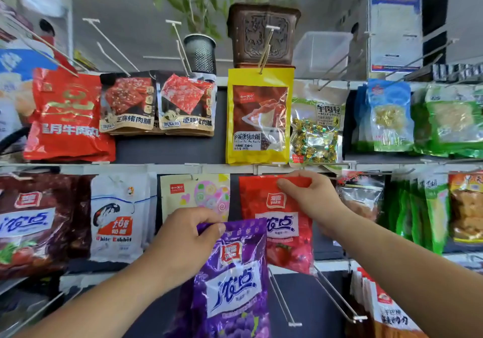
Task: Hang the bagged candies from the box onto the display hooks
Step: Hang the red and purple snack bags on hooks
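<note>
My left hand [187, 238] grips the top edge of a purple grape candy bag [232, 285], held in front of the lower part of the rack. My right hand [311, 196] pinches the top edge of a red strawberry candy bag [279, 230] right under the middle shelf rail [183, 168], where the bag hangs. To the left of the red bag hang a pale yellow candy bag [198, 194], a white White Rabbit bag [117, 217] and a dark red bag [31, 222]. The box is out of view.
Two bare metal hooks [337, 296] stick out below the red bag. Meat snack bags [257, 118] and green bags [449, 118] fill the upper row. A brown plant pot [261, 31] and a mesh cup [200, 52] stand on top. More bags hang at the lower right [386, 309].
</note>
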